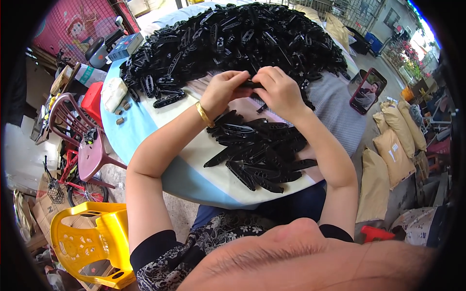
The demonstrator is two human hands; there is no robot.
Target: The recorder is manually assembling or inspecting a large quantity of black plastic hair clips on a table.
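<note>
at a cloth-covered table, two bare hands meet over a black piece

between a broad far heap and a smaller near one, a person's left hand (228, 88) and right hand (280, 93) grip one small black piece (250, 84), fingers closed on it from both sides above the middle of the table (182, 180). the piece is largely covered by the fingers, so its full shape cannot be told. a gold-coloured bracelet (204, 114) circles the left wrist.

beyond the hands, the far heap (242, 41) of glossy black parts, many long and narrow with holes through them, spreads across the far side of the table. on the near side, below the hands, the smaller near pile (264, 148) of similar parts lies loose, pointing several ways. pale and blue bands colour the covering, and a grey patterned cloth (335, 109) lies to the right.

at the table's right edge, a phone (368, 91) stands tilted, a person showing on its screen. toward the left edge rest a white plastic bag (114, 94) and small brown lumps (120, 121), with a blue box (125, 47) farther off. on the floor, a yellow chair (109, 242) stands near left, a pink chair (91, 157) beyond it, and filled tan sacks (394, 157) line the right
</note>
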